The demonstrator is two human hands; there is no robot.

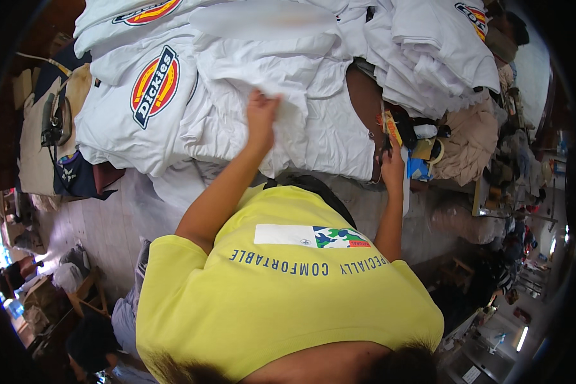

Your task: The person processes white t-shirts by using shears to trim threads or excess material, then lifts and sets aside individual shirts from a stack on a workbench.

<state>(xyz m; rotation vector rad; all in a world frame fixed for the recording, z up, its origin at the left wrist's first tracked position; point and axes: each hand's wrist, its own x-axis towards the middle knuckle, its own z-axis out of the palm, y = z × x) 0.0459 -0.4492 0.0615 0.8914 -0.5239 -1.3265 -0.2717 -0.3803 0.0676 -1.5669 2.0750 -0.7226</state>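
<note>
White T-shirts lie spread and overlapping on the table in front of me. One white T-shirt at the left bears a red, yellow and dark blue printed emblem. Over the creased white cloth in the middle is my left hand, slightly blurred, its thumb and fingers apart and nothing seen in them. At the table's right front edge my right hand is closed around the dark handles of a pair of scissors, whose blades point away from me. Its fingertips are partly hidden.
Folded white T-shirts are piled at the far right. Beside my right hand lie a roll of tape, small packages and crumpled beige cloth. An iron rests at the left. Wooden stools stand on the floor behind me.
</note>
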